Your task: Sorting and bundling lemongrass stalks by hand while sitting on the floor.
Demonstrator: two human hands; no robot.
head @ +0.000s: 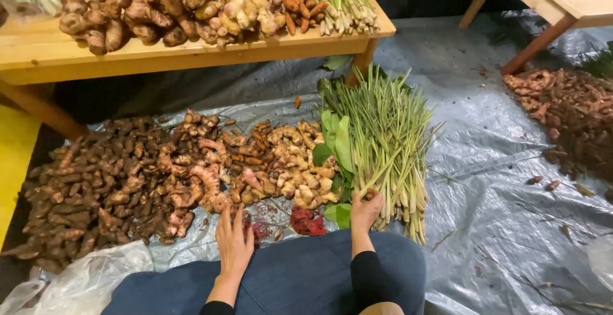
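On the grey plastic sheet (498,181) covering the floor, just in front of the person's knees, lies a bundle of lemongrass stalks (383,136), their pale bulb ends toward the person and green tops fanning away. The right hand (365,211) rests curled against the bulb ends at the bundle's near left edge, fingers bent around a stalk or two; whether it truly grips them I cannot tell. The stalks look light, stiff and fibrous near the base, thinner and bendier toward the tips, so the firm lower ends seem the surest place to take hold.

The left hand (234,241) lies flat and open, palm down on the sheet, holding nothing, fingertips pointing at a heap of pale ginger roots (294,168). These look knobbly, hard and dry.

A few broad green leaves (337,142) sit between the ginger and the lemongrass. A small red scrap (308,222) lies between the two hands. Left of the ginger are pinkish roots (191,174), then a large pile of dark brown roots (89,187). Another root pile (568,117) sits well apart at the right.

Beyond, a wooden counter (191,56) carries more roots and trimmed lemongrass. A clear plastic bag (76,280) lies near the left knee.
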